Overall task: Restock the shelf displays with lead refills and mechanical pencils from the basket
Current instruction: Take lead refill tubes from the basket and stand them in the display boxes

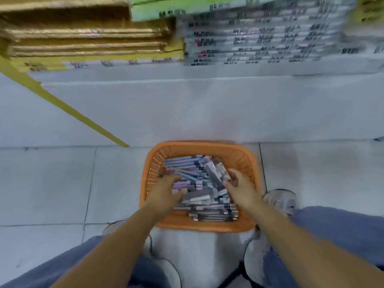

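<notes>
Basket (242, 157): We see an orange plastic basket with an open lattice wall and a smooth rounded rim. It stands on the floor, close to the shelf base and between our feet.

Pencils (182, 163): Slim round sticks in pale purple and blue lie side by side in the far left part of the basket, roughly parallel.

Flat packs (214, 213): Thin grey and white rectangular packs are stacked along the near side of the basket, in a loose pile.

Left hand (166, 190): It reaches in from the near left, with fingers and thumb down among the purple pencils. Blur keeps us from telling whether it grips any of them.

Right hand (241, 189): Thumb and curled fingers pinch one end of a packet (216, 170), a long flat grey piece with a printed label that slants up across the pile.

Floor (52, 183): Large smooth pale tiles with thin dark joints.

Shelf base (187, 109): A plain white flat panel, with a yellow strip (62, 104) running diagonally across its left part.

Cardboard (83, 38): Brown corrugated sheets are stacked flat at the upper left.

Boxes (270, 38): Rows of white boxes with dark print sit at the upper right, too blurred to read.

Legs: Blue jeans (342, 235) and a pale shoe (280, 199) sit just right of the basket.
</notes>
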`<control>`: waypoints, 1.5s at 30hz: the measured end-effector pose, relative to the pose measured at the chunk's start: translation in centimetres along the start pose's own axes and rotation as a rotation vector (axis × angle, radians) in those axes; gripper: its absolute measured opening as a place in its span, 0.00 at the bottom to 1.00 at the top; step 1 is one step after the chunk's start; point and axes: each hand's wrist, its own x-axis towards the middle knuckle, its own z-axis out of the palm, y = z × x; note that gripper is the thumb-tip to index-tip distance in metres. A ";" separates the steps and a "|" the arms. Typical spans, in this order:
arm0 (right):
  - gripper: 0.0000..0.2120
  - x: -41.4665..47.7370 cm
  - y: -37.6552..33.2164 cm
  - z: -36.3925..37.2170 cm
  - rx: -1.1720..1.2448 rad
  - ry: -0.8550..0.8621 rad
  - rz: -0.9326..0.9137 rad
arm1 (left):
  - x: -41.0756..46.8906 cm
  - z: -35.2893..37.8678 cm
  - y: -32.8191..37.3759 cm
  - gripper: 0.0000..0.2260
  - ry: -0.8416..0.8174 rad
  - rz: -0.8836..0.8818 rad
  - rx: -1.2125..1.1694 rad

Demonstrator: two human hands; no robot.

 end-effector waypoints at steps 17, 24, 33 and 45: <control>0.14 2.6 0.2 2.6 -0.132 0.019 -0.002 | 2.4 5.3 -0.9 0.18 -0.062 0.022 0.070; 0.15 2.4 0.0 0.5 0.070 -0.183 0.018 | 2.2 3.5 -2.6 0.08 -0.008 -0.047 -0.021; 0.15 1.4 0.0 0.9 0.024 -0.221 0.036 | 2.6 3.2 -3.3 0.11 0.059 -0.109 0.084; 0.15 -0.5 -6.0 -4.3 0.119 -0.418 -0.046 | 1.2 -1.9 -0.1 0.06 -0.080 -0.105 -0.384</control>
